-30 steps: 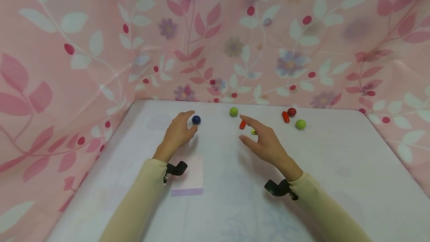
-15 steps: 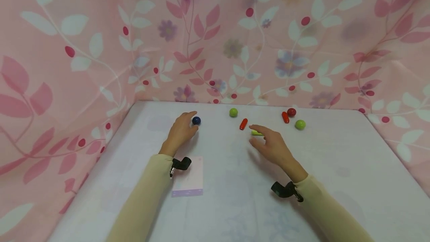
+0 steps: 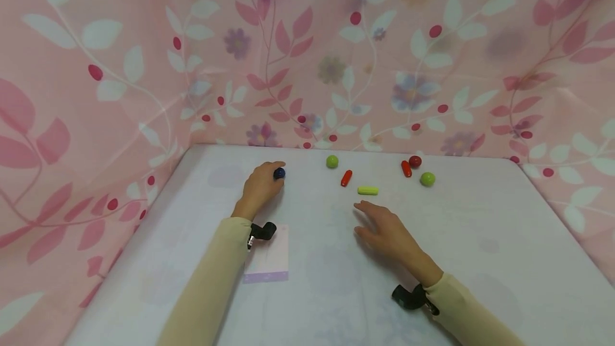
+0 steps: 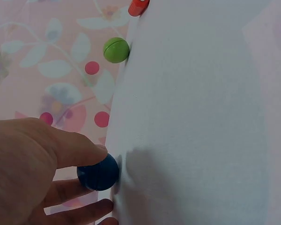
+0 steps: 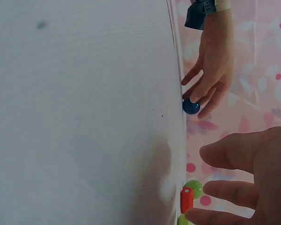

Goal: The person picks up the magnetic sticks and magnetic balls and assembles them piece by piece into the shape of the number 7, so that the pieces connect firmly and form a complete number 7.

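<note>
My left hand is at a dark blue ball on the left part of the table. In the left wrist view the thumb lies against this blue ball and the fingers curl on its other side. My right hand hovers over the middle of the table, thumb and fingers spread apart, holding nothing. Just beyond its fingertips lies a short yellow-green cylinder. A small red capsule-shaped piece and a green ball lie farther back.
At the back right are another red capsule-shaped piece, a dark red ball and a second green ball. A pale pink sheet with a lilac strip lies partly under the left forearm. Flowered pink cloth rises behind the white table.
My left fingers and thumb have closed in on the blue ball. My right hand has drawn back toward me and slightly right, uncovering the yellow-green cylinder.
</note>
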Demonstrator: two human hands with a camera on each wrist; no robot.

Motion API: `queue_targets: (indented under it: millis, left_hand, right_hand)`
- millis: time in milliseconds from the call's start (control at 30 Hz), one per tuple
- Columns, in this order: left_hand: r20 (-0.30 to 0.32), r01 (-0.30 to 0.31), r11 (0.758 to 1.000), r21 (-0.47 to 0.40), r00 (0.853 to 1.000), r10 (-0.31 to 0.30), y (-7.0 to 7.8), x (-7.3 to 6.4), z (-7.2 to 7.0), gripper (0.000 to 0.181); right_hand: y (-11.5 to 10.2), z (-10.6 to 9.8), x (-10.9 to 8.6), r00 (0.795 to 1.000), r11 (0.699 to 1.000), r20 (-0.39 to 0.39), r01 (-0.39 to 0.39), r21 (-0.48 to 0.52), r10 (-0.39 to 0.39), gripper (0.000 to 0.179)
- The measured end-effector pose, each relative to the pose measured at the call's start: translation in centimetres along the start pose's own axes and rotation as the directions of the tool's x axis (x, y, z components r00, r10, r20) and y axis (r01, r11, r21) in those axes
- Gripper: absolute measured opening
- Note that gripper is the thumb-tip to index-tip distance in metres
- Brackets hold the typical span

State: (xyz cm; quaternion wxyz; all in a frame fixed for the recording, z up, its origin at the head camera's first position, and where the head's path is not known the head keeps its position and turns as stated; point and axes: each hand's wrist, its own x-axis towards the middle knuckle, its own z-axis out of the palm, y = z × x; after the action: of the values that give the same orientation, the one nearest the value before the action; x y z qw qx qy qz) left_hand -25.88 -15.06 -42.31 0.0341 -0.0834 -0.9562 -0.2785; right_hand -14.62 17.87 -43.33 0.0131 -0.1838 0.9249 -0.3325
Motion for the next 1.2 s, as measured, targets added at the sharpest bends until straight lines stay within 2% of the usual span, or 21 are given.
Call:
queue_targets:
  millis: [167, 333, 500, 667, 867, 1033, 1200]
  left_hand:
    - [0.001, -0.005, 1.000, 0.015, 1.000, 0.005, 0.0, 0.1, 0.0, 0.045]
    - [-0.027, -0.026, 1.000, -0.013, 0.999, 0.026, -0.6, 0.2, 0.2, 0.044]
    - [-0.053, -0.042, 0.996, -0.082, 0.998, 0.037, -1.1, 0.3, 0.4, 0.046]
    - [-0.039, -0.027, 0.984, -0.174, 0.999, 0.020, -1.1, 0.0, 0.3, 0.043]
    - [-0.009, -0.032, 0.973, -0.230, 0.999, 0.031, -0.4, -0.6, -0.5, 0.037]
    - [0.006, -0.077, 0.963, -0.257, 0.997, 0.082, 0.5, -1.6, -1.0, 0.036]
    - [0.000, -0.145, 0.943, -0.299, 0.988, 0.152, 1.8, -2.9, -1.2, 0.036]
  right_hand:
    - [0.0, -0.1, -0.1, 1.000, 1.000, -0.006, -0.008, -0.010, 0.008, 0.057]
    - [-0.1, -0.2, -0.2, 1.000, 1.000, -0.016, -0.009, -0.013, 0.009, 0.057]
    - [-0.1, -0.4, -0.2, 0.999, 1.000, -0.039, 0.019, -0.007, -0.019, 0.056]
    - [0.1, -0.5, -0.1, 0.999, 0.999, -0.040, 0.032, 0.011, -0.031, 0.056]
    - [0.3, -1.0, -0.1, 0.998, 0.999, -0.057, 0.031, 0.031, -0.030, 0.055]
    - [0.2, -1.3, -0.2, 0.997, 0.998, -0.072, 0.024, 0.050, -0.020, 0.056]
    - [-0.1, -1.4, -0.3, 0.995, 0.997, -0.098, 0.040, 0.071, -0.033, 0.056]
